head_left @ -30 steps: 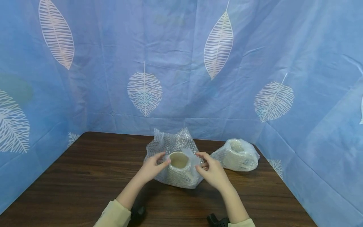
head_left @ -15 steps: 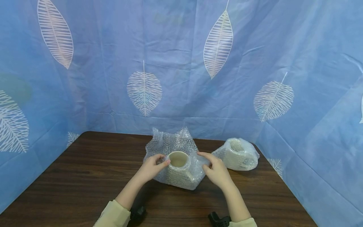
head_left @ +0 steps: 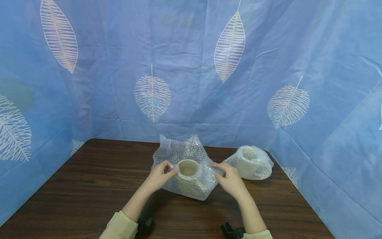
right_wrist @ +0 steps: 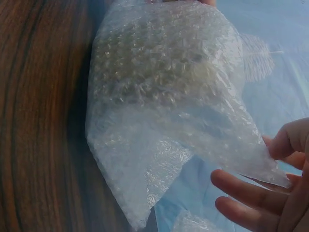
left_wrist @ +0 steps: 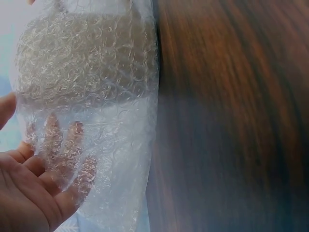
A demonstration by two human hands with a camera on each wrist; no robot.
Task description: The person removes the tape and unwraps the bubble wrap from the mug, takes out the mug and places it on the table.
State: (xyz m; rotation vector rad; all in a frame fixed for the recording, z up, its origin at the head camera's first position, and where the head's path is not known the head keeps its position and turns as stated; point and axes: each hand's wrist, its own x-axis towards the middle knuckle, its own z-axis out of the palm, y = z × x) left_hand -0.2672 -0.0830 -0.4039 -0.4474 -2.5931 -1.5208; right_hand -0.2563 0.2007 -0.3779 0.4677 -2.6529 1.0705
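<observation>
A cream, round-mouthed cup (head_left: 188,168) stands upright in bubble wrap (head_left: 180,149) at the table's middle. The sheet rises loosely behind it, and most of the cup's body is hidden. My left hand (head_left: 159,176) holds the wrap at the left of the rim; in the left wrist view, its fingers (left_wrist: 75,137) show through the clear plastic. To the right, my right hand (head_left: 232,182) pinches a loose corner of the sheet between thumb and fingers. The right wrist view shows that corner drawn outward, away from the wrapped cup.
Another bubble-wrapped cream vessel (head_left: 250,164) sits at the right rear of the dark wooden table (head_left: 89,186). A blue leaf-patterned cloth (head_left: 185,66) hangs behind and along both sides. Dark wrist devices (head_left: 231,231) are near the forearms.
My right hand has moved rightward, drawing the wrap's flap away from the cup's rim. My left hand stays at the rim's left side, its fingers closer together.
</observation>
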